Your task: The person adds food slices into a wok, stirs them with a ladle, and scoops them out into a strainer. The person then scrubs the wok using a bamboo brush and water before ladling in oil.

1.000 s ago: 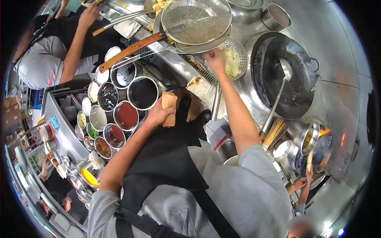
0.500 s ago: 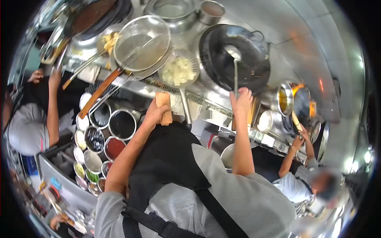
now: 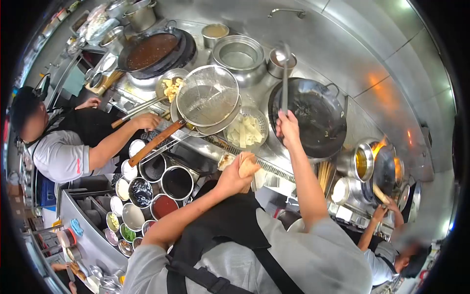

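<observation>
My right hand (image 3: 287,125) is closed round the handle of a metal ladle (image 3: 284,73). The ladle's bowl is raised by a pot of brownish liquid (image 3: 282,64), behind the black wok (image 3: 313,115). My left hand (image 3: 232,177) grips a folded tan cloth (image 3: 248,165) near the counter's front edge. Between my hands and the back pots, a perforated skimmer (image 3: 264,128) holds pale flat slices (image 3: 244,132). To its left, a round mesh strainer (image 3: 207,95) with a wooden handle rests over a metal bowl.
Sauce containers (image 3: 177,183) stand at the lower left. A pot of clear liquid (image 3: 239,55) and a wok of brown sauce (image 3: 152,51) are at the back. One co-worker (image 3: 63,152) stands left; another works at the right by a flaming wok (image 3: 384,169). A tap (image 3: 287,11) juts from the wall.
My right hand has gone from the pale slices to the ladle and lifted it out of the wok. My left hand has kept the cloth and moved forward. The view has shifted.
</observation>
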### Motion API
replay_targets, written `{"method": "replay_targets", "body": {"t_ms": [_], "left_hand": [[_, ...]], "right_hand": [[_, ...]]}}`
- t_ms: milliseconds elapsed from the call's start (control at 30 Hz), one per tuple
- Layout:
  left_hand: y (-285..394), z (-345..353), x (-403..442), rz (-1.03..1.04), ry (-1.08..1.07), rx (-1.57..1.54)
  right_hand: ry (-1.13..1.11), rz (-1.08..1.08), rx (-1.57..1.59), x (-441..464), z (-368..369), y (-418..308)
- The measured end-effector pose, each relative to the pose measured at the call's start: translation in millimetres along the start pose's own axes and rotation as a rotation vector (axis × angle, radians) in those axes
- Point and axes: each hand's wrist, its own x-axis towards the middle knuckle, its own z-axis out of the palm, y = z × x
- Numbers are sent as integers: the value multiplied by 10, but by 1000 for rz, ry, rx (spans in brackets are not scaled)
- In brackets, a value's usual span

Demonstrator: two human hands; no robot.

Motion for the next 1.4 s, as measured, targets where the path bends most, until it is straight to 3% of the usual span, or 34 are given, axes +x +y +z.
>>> {"method": "replay_targets", "body": {"t_ms": [200,267,333,367,400,500,567,633,667,733,833,900,933,967,1000,1033,1067,1100,1133,1233,1267,1333,1400], "left_hand": [[-385,-123,-152,-44,163,-4],[-460,-125,-102,-97,259,-141],[-336,-186,39,-122,282,-247],[-275,-260,137,-207,250,-365],[-218,-338,243,-296,217,-484],[18,-479,634,-173,99,-731],[222,-512,953,-292,-3,-844],[456,-304,1256,-189,-15,-1040],[605,-220,1374,-234,-33,-1123],[823,-27,1509,-303,-342,-1256],[1000,393,1439,-408,-530,-1256],[717,688,1518,-299,-710,-1319],[729,860,1451,-373,-624,-1298],[707,995,1329,-427,-568,-1322],[695,1095,1171,-477,-507,-1343],[666,1164,1034,-478,-499,-1338],[616,1226,891,-472,-480,-1135],[560,1295,758,-462,-457,-933],[505,1372,640,-461,-443,-929],[158,1646,379,-252,-273,-366],[193,1687,254,-261,-230,-324],[124,1766,20,-186,-28,-235],[133,1803,-139,-166,96,-141]], "right_hand": [[-143,101,-9,1407,738,28],[-174,159,21,1700,779,107],[-521,613,948,1764,743,95],[-615,628,1187,1662,691,116],[-610,623,1192,1501,653,99],[-829,571,1402,908,496,-38],[-844,540,1423,439,366,-222],[-835,507,1408,-108,251,-492],[-807,496,1423,-392,214,-596],[-740,481,1415,-925,134,-735],[-588,441,1353,-1584,-40,-785],[-570,390,1232,-1800,-250,-650],[-536,341,1136,-1939,-356,-589],[-277,317,967,-2153,-458,-537],[-573,233,855,-2244,-716,-349],[-516,235,790,-2251,-909,40],[-461,240,724,-2236,-1099,544],[-280,226,502,-2246,-1306,1045],[-104,205,278,-2284,-1520,1549],[283,-118,-355,-2470,-2346,3442],[248,-115,-356,-2558,-2406,3456],[424,11,-483,-2712,-2452,3416],[388,34,-464,-2647,-2386,3453]]}}
